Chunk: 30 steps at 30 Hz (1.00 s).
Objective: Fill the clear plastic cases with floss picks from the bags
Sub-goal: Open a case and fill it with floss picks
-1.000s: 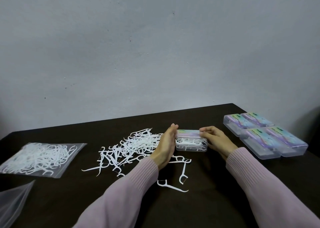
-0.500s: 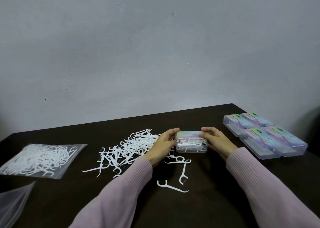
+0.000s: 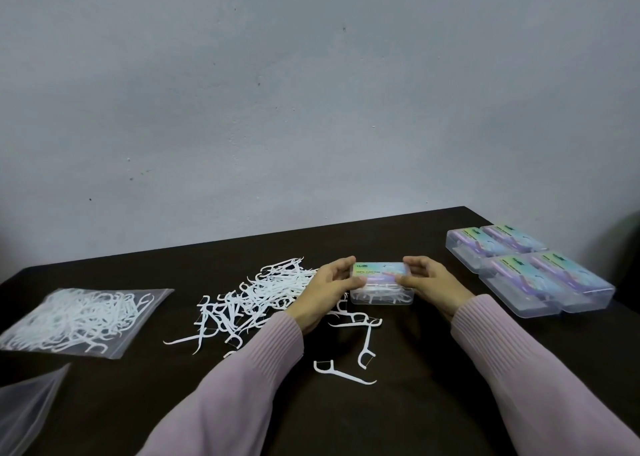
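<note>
Left hand and right hand fingers curled, clamped on the two ends of the clear case, mid-table, lid down, picks inside. Likely light, rigid, slick plastic; grip the short ends. Loose floss picks lie just left; four cases right.

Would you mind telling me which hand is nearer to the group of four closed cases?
Right. The right hand grips the case end facing the four closed cases; the left hand grips the far end.

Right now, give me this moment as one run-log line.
left hand + right hand: grip clear plastic case with pastel label | lid down | loose white floss picks on dark table
</note>
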Tool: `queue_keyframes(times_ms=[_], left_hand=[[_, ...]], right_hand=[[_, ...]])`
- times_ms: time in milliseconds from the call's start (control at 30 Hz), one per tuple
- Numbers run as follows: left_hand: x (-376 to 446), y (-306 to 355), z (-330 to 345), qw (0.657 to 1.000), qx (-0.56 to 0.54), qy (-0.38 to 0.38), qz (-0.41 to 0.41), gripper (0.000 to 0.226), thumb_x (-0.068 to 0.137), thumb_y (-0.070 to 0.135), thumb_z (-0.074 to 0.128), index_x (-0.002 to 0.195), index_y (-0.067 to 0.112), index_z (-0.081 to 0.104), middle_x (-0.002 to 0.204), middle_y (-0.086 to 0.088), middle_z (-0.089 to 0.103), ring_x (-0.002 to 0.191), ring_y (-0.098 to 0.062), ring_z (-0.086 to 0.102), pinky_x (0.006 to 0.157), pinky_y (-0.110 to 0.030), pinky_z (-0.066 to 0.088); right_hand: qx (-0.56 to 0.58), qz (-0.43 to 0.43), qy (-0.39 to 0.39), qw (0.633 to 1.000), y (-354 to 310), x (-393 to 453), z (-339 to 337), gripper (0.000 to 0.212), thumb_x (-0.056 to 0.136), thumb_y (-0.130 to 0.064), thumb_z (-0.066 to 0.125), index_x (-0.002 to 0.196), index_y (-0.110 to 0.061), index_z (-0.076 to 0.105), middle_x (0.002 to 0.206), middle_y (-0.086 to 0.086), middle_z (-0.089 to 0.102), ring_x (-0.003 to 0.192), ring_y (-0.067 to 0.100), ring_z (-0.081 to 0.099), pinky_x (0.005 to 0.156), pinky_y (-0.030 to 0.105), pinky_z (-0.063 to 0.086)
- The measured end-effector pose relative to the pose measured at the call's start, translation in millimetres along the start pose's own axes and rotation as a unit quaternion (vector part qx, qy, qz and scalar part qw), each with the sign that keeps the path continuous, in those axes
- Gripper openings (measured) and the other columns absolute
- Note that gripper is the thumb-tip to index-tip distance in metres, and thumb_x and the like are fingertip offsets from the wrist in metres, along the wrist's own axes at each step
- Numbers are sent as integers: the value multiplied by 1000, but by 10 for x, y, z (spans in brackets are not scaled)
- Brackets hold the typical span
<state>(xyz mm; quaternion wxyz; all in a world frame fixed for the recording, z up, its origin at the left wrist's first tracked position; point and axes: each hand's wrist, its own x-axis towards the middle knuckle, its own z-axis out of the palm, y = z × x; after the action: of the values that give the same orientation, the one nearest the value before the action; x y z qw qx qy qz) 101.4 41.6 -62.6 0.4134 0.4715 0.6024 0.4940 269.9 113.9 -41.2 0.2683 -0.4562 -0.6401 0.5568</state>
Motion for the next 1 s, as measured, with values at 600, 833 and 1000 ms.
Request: queue_keyframes(times_ms=[600, 833, 1000], left_hand=[[-56, 44, 29, 999, 35, -9, 2, 61, 90, -3, 54, 145, 3, 28, 149, -10, 36, 135, -18, 38, 109, -29, 36], [-113, 32, 19, 981, 141, 132, 34, 54, 77, 22, 76, 125, 8, 55, 120, -2, 61, 108, -12, 58, 87, -19, 49], [-158, 61, 74, 963, 186, 178, 78, 26, 75, 21, 79, 98, 11, 70, 90, 0, 69, 80, -5, 64, 66, -11, 51]], right_hand=[[-46, -9, 18, 999, 3, -8, 32, 52, 86, -3, 56, 135, -8, 37, 137, 11, 45, 122, 24, 48, 86, 28, 44], [-39, -9, 24, 999, 3, -22, 25, 55, 86, -4, 57, 137, -8, 35, 139, 11, 43, 125, 25, 45, 93, 33, 44], [-60, -18, 24, 998, 0, -31, 37, 56, 86, -7, 58, 137, -8, 34, 140, 11, 43, 126, 25, 45, 95, 33, 44]])
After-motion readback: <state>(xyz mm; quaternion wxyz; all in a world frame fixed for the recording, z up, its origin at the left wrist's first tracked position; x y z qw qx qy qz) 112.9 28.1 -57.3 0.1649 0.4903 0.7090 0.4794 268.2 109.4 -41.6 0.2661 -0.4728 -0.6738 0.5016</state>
